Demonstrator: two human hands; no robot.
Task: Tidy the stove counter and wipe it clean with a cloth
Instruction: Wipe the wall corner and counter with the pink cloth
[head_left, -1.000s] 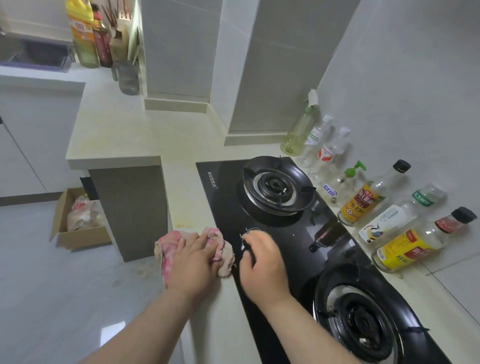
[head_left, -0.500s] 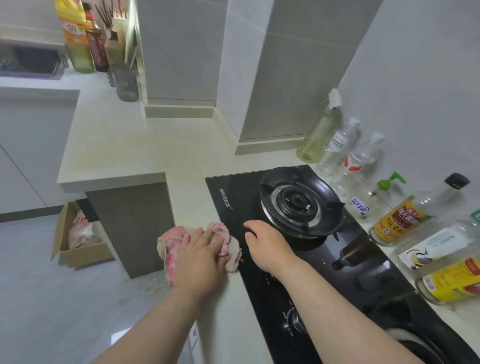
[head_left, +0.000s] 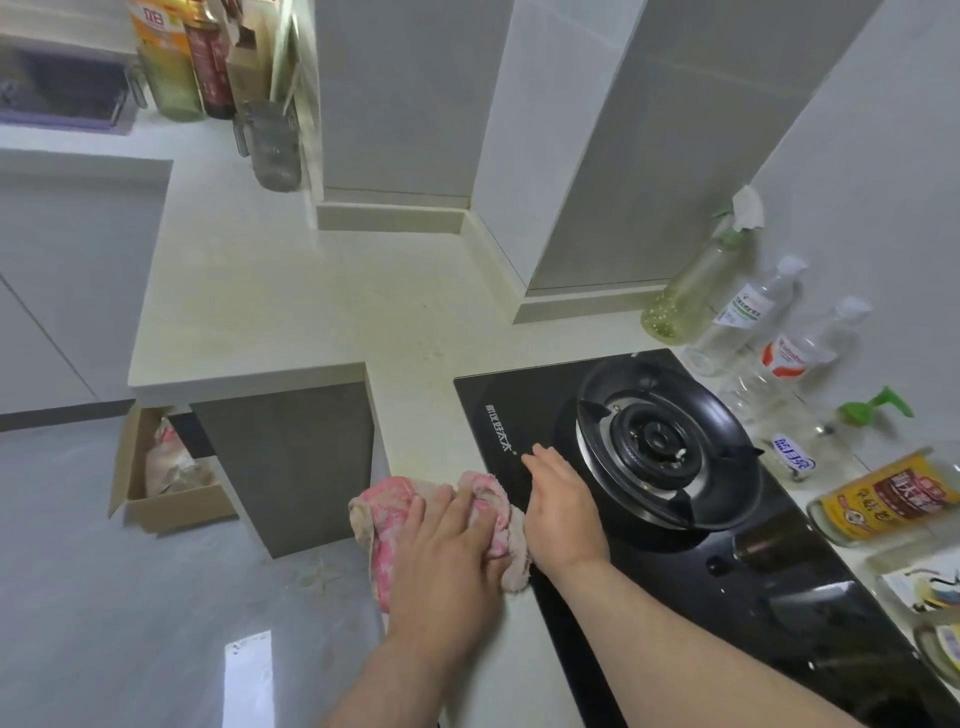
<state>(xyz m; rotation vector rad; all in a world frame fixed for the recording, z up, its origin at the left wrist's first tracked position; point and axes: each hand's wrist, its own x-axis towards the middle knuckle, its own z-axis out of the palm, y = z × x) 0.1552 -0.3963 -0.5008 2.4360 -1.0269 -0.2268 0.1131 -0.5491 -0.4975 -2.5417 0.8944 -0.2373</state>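
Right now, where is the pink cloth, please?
Head view, lower centre: the pink cloth lies on the counter under the left hand, just left of the black stove.

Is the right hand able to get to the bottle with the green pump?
Probably yes. The right hand lies flat and empty on the stove, and only the low burner sits between it and the green pump bottle, so it could reach over.

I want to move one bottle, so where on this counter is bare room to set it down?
The widest bare patch is the pale counter between the glass jar, the tiled column and the left edge of the stove. The cloth under the left hand takes the front strip. Between stove and wall it is crowded with bottles.
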